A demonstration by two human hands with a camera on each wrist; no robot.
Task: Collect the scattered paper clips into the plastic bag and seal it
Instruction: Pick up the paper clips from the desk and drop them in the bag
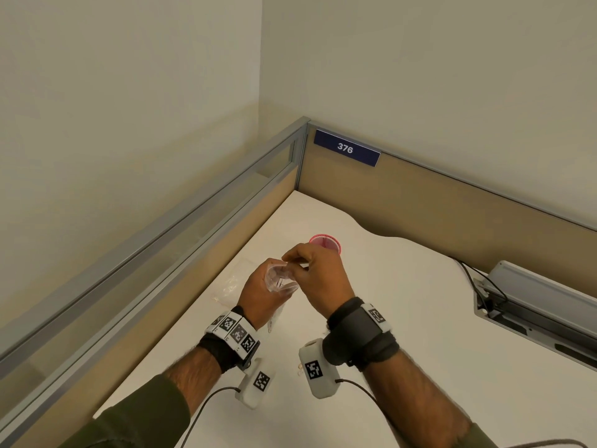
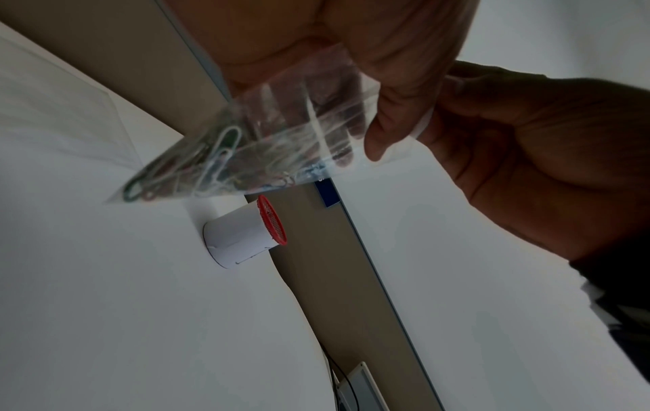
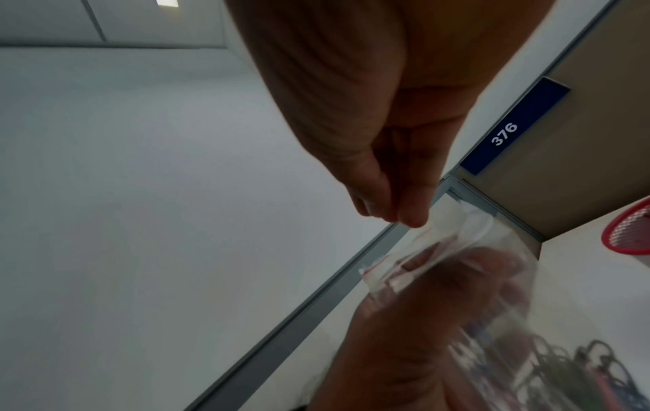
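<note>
A white bench (image 1: 403, 318) fills a corner, bounded by tan partition panels (image 1: 436, 202) with grey metal frames. A blue sign (image 1: 346, 147) reading 376 is fixed at the top of the far panel, next to the corner post (image 1: 303, 150). Near the back of the bench stands a white cup (image 2: 236, 239) with a red mesh rim (image 2: 272, 219). On the right, a grey cable tray (image 1: 533, 302) is set into the bench with its lid raised, and black cables (image 1: 478, 279) run into it. Plain pale walls (image 1: 129, 76) rise behind the panels. A flat clear sheet (image 1: 232, 279) lies on the bench by the left panel.
</note>
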